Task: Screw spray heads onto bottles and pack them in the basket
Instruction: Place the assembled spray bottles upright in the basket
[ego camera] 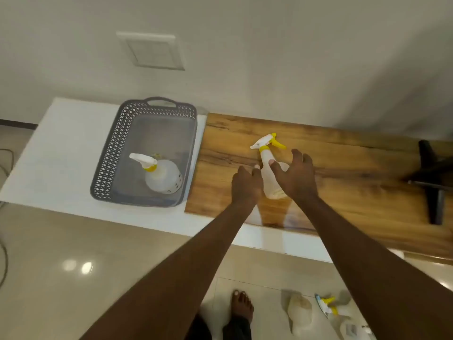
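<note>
Head view: the bottle (270, 182) stands upright mid-tabletop (343, 182), spray head (267, 141) already on. It looks a light, thin, slick plastic; best held round the body. Left hand (245, 185) and right hand (295, 176) flank it, fingers spread, barely touching. A second bottle (163, 176) sits in the basket (107, 165) at the left end.

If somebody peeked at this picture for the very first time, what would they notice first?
Probably the two bare hands in the middle, the left hand and right hand, either side of a clear spray bottle with a yellow and white spray head, standing on the wooden board. Next, the grey basket to the left on the white counter, with a second spray bottle inside.
</note>
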